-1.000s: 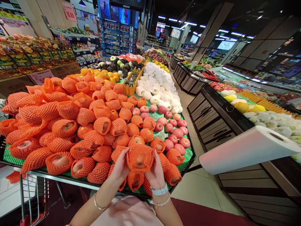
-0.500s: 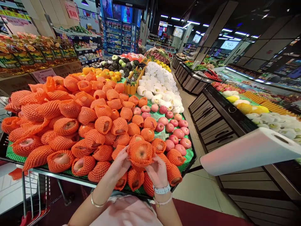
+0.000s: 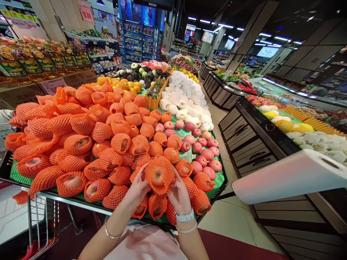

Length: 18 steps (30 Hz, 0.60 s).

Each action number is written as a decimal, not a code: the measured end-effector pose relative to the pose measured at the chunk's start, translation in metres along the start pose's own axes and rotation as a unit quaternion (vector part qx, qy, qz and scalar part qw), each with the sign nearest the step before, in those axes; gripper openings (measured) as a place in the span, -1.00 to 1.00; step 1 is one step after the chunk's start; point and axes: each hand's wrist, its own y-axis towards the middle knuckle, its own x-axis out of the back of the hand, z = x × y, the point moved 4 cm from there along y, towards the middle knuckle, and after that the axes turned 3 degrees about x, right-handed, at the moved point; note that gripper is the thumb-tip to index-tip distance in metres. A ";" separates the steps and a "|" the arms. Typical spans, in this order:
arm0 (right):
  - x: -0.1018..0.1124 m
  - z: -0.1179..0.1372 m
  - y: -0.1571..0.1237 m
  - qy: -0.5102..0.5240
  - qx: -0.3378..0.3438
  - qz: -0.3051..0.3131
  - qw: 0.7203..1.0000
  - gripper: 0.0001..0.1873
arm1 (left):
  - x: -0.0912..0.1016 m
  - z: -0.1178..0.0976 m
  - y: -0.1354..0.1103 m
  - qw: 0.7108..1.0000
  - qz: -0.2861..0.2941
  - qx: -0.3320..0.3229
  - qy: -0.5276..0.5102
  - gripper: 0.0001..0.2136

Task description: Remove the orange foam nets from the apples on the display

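Between my two hands is an apple [image 3: 158, 175] in an orange foam net, its end showing through the net's opening. My left hand [image 3: 140, 186] grips it from the left side, fingers partly hidden behind it. From the right, my right hand [image 3: 179, 193] closes on the same apple; a pale watch [image 3: 185, 216] is on that wrist. Below and around lie many netted apples [image 3: 78, 143] heaped on a green mat [image 3: 18, 175]. Bare pink apples [image 3: 206, 154] sit just to the right of the held one.
White-netted fruit [image 3: 187, 95] is piled farther back. A roll of plastic bags [image 3: 282, 177] juts in at the right, before another produce stand [image 3: 241, 130]. At lower left stands a shopping cart [image 3: 43, 224]. Oil bottles [image 3: 32, 63] line the back left.
The held apple has tilted and shifted slightly left and up, so more of its bare end shows. Both hands keep hold of it. The view has shifted a little.
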 end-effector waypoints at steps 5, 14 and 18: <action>-0.004 0.002 -0.004 -0.006 0.028 -0.005 1.000 -0.48 | -0.002 -0.009 -0.004 0.989 0.077 -0.084 0.099 0.00; -0.008 0.000 -0.008 -0.079 0.029 0.007 0.996 -0.44 | 0.012 0.001 0.013 0.961 0.073 -0.110 0.245 -0.09; -0.013 0.008 -0.007 -0.211 0.125 0.023 0.969 -0.52 | 0.013 0.009 0.018 0.982 0.018 -0.089 0.166 -0.16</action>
